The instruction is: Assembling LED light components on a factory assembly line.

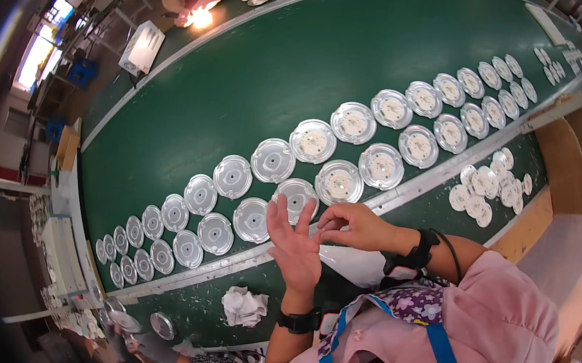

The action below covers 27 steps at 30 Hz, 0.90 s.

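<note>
My left hand (294, 253) is held palm up, its fingers spread, above the near rail of a long green work surface (241, 116). Over its palm edge my right hand (357, 227) brings thumb and forefinger together in a pinch; whatever they hold, if anything, is too small to make out. Just beyond my hands, two rows of round silvery discs run across the surface. A bare disc (295, 200) with a central hole lies nearest my left fingertips. Beside it, a disc (339, 181) carries a white round plate. Below my right wrist is a white sheet or bag (353, 264).
White round plates (489, 184) lie piled on the right, near an open cardboard box (577, 162). A crumpled white cloth (244, 308) rests nearer me. At lower left a co-worker's gloved hands (146, 343) show; across the surface, another person's hands (193, 17) are beside a bright light.
</note>
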Tool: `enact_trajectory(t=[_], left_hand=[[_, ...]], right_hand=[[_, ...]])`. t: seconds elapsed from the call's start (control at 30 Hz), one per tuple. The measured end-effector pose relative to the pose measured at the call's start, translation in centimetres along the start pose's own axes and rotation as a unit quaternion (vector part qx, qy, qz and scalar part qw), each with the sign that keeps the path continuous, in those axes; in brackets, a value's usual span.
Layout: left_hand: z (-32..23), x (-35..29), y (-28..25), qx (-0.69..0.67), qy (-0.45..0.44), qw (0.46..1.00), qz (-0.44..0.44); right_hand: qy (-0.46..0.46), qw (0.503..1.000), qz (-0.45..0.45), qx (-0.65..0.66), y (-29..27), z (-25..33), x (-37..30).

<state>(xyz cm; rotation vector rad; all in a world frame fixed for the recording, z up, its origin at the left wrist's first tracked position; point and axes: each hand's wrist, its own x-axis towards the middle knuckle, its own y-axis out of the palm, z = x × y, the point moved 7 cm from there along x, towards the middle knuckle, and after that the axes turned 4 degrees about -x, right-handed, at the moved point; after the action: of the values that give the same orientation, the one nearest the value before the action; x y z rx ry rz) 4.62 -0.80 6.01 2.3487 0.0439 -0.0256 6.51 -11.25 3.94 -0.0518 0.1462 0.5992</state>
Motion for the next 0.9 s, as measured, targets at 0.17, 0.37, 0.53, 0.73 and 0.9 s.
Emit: enact_trajectory(t=[0.17, 0.37, 0.53, 0.73, 0.9], left_hand=[[0.7, -3.1, 3.6, 0.147, 0.011, 0.986, 0.081], [3.0, -6.5, 7.2, 0.213, -0.035, 0.971, 0.107], [4.5, -8.6, 10.4, 0.235, -0.024, 0.957, 0.166], [11.6, -9.5, 13.1, 0.416, -0.141, 0.868, 0.231], [19.0, -7.5, 11.7, 0.585, -0.144, 0.772, 0.204]], right_hand=[[0.008, 0.993, -0.023, 0.113, -0.2, -0.2, -4.5], [-0.012, 0.99, -0.088, 0.108, -0.6, -1.3, -9.6], [0.049, 0.991, -0.116, 0.048, -2.1, -2.4, -12.0], [-0.019, 0.928, -0.206, -0.309, -9.2, -4.8, -18.6], [-0.028, 0.769, -0.476, -0.426, -22.8, -7.5, -31.4]])
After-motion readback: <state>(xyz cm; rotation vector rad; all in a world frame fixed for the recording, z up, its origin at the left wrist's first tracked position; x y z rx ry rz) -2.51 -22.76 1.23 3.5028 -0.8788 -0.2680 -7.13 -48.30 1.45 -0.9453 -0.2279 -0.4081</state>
